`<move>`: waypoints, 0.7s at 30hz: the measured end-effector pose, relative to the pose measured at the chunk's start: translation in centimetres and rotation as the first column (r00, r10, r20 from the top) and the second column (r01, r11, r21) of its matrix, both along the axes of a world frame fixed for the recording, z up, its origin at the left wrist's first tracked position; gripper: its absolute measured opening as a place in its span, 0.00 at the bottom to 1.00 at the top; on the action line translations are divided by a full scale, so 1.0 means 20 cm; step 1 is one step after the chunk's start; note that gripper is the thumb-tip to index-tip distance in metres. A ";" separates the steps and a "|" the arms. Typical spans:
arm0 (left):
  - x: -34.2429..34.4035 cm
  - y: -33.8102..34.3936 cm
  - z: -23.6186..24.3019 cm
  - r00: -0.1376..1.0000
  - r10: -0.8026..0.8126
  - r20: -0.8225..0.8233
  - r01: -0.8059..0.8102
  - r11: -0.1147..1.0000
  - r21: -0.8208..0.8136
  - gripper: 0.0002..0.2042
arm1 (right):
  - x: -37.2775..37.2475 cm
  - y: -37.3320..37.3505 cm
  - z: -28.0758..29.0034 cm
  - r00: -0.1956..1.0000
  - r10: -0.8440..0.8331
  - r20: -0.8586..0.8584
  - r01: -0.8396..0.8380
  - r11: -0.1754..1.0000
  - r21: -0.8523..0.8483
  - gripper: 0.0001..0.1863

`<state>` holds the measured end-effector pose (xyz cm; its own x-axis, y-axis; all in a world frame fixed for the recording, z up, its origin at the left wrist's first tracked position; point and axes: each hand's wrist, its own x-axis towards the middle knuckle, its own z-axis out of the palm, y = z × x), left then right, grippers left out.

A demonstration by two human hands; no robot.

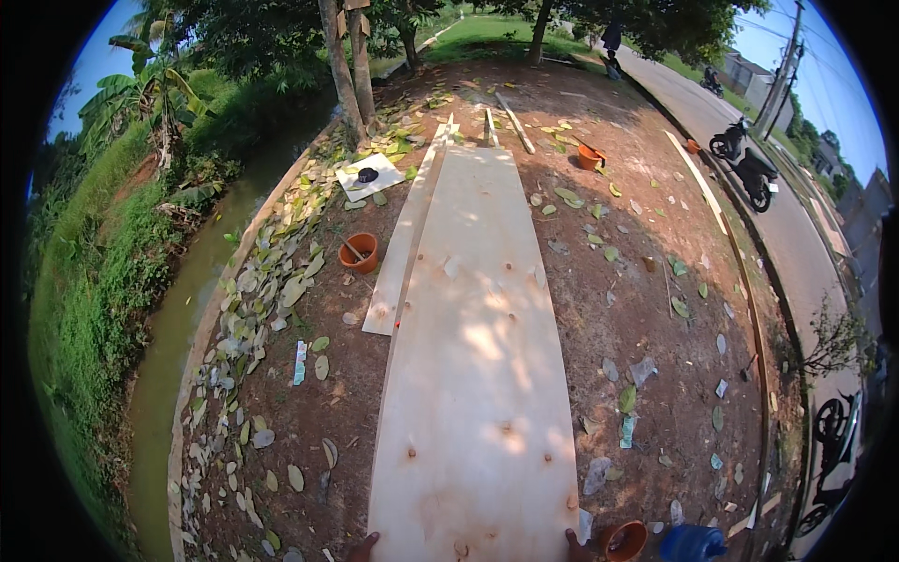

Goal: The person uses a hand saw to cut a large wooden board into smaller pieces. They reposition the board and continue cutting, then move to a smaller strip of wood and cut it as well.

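Note:
A long pale plywood sheet (478, 375) with several brown knots stretches away from me down the middle of the view. My left hand (362, 547) is at its near left edge, the thumb against the wood. On the opposite edge, my right hand (575, 546) grips the sheet in the same way. Only the tops of both hands show; the rest is cut off by the lower rim or hidden under the sheet. Another narrower plywood piece (386, 298) lies along the left side, partly covered by the big sheet.
An orange bucket (359, 253) holding a tool stands left of the sheet. More orange buckets (589, 157) (625, 540) and a blue water jug (693, 543) are on the right. Wooden strips (515, 124) lie beyond. A water channel (178, 347) runs left; a road with motorbikes (746, 170) runs right.

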<state>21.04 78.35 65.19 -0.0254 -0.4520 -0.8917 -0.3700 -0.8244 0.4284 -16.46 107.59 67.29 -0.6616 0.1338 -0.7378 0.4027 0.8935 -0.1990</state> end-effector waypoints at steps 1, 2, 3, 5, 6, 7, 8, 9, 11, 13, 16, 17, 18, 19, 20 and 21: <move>-0.04 -0.10 0.00 1.000 -0.006 -0.004 0.006 1.000 -0.012 0.33 | -0.05 -0.10 0.01 1.000 0.004 -0.001 -0.004 1.000 0.006 0.46; -0.08 -0.18 -0.01 1.000 -0.010 -0.006 0.010 1.000 -0.023 0.33 | -0.09 -0.20 0.03 1.000 0.009 0.001 -0.009 1.000 0.019 0.46; -0.08 -0.23 0.01 1.000 -0.020 0.004 0.020 1.000 -0.015 0.34 | -0.09 -0.25 0.05 1.000 0.008 0.011 -0.008 0.999 0.045 0.47; -0.08 -0.34 0.01 0.999 -0.036 0.014 0.036 0.999 -0.021 0.34 | -0.09 -0.37 0.09 1.000 0.004 0.026 -0.006 0.997 0.071 0.47; -0.08 -0.38 0.03 0.999 -0.045 0.020 0.045 0.999 -0.023 0.35 | -0.09 -0.41 0.09 1.000 0.006 0.031 -0.008 0.997 0.072 0.48; -0.10 -0.42 0.04 0.998 -0.055 0.027 0.055 0.998 -0.023 0.35 | -0.10 -0.46 0.12 1.000 0.002 0.030 -0.004 0.998 0.068 0.48; -0.14 -0.47 0.07 0.997 -0.075 0.034 0.076 0.997 -0.018 0.35 | -0.13 -0.47 0.09 1.000 0.005 0.019 -0.006 0.999 0.040 0.50; -0.15 -0.52 0.13 0.995 -0.080 0.058 0.081 0.996 -0.021 0.36 | -0.15 -0.51 0.06 1.000 0.022 0.018 -0.022 1.000 0.002 0.52; -0.20 -0.59 0.15 0.989 -0.104 0.104 0.107 0.994 -0.018 0.36 | -0.24 -0.53 -0.06 0.999 0.030 0.013 -0.029 0.998 -0.060 0.56; -0.27 -0.69 0.10 0.996 -0.074 0.041 0.076 0.996 -0.053 0.39 | -0.36 -0.61 -0.12 0.997 0.068 0.032 -0.064 0.991 -0.118 0.58; -0.48 -0.85 0.20 0.988 -0.111 -0.108 0.092 0.982 -0.164 0.38 | -0.44 -0.81 -0.05 0.993 0.080 -0.089 -0.084 0.995 -0.046 0.54; -0.46 -0.89 0.09 0.988 -0.113 -0.107 0.095 0.983 -0.159 0.37 | -0.49 -0.84 -0.08 0.995 0.075 -0.065 -0.080 0.994 -0.075 0.54; -0.44 -0.96 -0.06 0.988 -0.117 -0.102 0.100 0.982 -0.159 0.36 | -0.55 -0.88 -0.14 0.997 0.069 -0.038 -0.072 0.992 -0.107 0.53; -0.49 -1.04 -0.11 0.987 -0.126 -0.103 0.109 0.982 -0.156 0.35 | -0.61 -0.97 -0.15 0.998 0.060 -0.012 -0.061 0.988 -0.140 0.53; -0.52 -1.10 -0.15 0.987 -0.120 -0.110 0.102 0.983 -0.155 0.35 | -0.65 -1.05 -0.16 0.997 0.074 -0.033 -0.078 0.987 -0.142 0.53; -0.55 -1.18 -0.18 0.987 -0.108 -0.118 0.089 0.984 -0.156 0.35 | -0.69 -1.12 -0.16 0.995 0.090 -0.053 -0.097 0.985 -0.144 0.52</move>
<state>10.10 54.68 61.54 -0.1835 -0.5701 -0.8008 -0.3817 -0.7094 0.5925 -30.33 85.11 64.07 -0.6997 -0.0374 -0.7135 0.3062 0.8866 -0.3468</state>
